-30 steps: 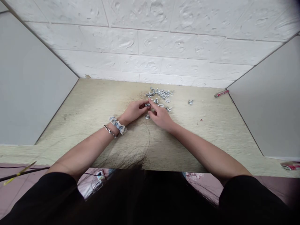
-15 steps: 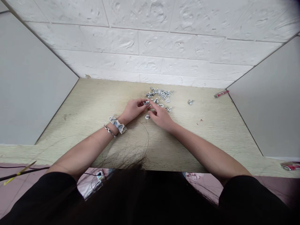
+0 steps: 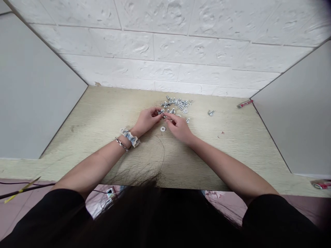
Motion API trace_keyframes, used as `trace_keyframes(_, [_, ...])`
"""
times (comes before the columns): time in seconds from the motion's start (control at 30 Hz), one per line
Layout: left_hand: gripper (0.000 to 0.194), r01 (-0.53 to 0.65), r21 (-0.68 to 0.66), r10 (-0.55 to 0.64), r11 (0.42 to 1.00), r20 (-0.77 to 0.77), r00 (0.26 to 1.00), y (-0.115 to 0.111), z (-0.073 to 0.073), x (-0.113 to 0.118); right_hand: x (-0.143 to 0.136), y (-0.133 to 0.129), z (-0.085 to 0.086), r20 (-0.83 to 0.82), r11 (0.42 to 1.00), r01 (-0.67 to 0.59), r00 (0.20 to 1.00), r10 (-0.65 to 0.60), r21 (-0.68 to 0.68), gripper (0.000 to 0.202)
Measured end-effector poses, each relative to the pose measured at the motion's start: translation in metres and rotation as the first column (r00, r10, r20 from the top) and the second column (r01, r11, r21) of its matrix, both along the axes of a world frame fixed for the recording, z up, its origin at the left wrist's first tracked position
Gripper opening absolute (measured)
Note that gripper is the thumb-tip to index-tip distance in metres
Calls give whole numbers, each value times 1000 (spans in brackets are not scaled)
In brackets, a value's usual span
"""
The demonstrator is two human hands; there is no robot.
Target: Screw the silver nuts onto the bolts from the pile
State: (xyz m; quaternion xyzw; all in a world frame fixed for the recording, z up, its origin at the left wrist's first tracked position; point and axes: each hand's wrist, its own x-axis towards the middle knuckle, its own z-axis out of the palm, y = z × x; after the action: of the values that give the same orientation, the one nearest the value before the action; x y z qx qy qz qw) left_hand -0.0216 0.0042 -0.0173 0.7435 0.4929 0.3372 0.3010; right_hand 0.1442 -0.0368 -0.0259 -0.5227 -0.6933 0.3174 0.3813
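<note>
Between the thumb and fingers of my left hand [image 3: 148, 120] is a small silver bolt [image 3: 162, 111], with what looks like a nut or washer on it. The fingertips of my right hand [image 3: 179, 128] reach to the same piece from the right, index finger extended and touching it or very close. Whether the right fingers grip anything is too small to see. Below the fingertips a flat washer [image 3: 162, 129] lies on the table. Just beyond both hands spreads a pile of bolts, nuts and washers [image 3: 181, 103], part of it hidden behind my right hand.
The pale wooden table [image 3: 124, 172] meets a white brick-patterned wall [image 3: 165, 72] at the back. Grey panels [image 3: 36, 89] stand at both sides. One bolt with a washer [image 3: 211, 113] lies apart on the right, with a red object [image 3: 244, 103] by the right panel.
My right hand's index finger has bent and drawn down slightly at the bolt. The left hand stays in place with its hold, and the washer below is now uncovered.
</note>
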Motion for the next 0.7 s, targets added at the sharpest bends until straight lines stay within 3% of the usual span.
trace_keyframes(0.13, [30, 26, 44, -26, 999, -12, 1000, -2, 0, 1, 0, 0, -1, -65, 999, 46, 997, -47, -18, 33])
trace_keyframes(0.27, [32, 63, 68, -63, 996, -10, 998, -5, 2, 1, 0, 1, -1, -83, 999, 45, 995, -47, -20, 39])
trace_keyframes(0.47, [32, 164, 121, -157, 979, -68, 985, -8, 6, 1, 0, 0, -2, 58, 999, -27, 998, 29, -23, 59])
trace_keyframes(0.7, [34, 172, 127, -161, 977, -91, 983, -7, 4, 1, 0, -1, 0, 162, 999, -42, 986, 46, -31, 63])
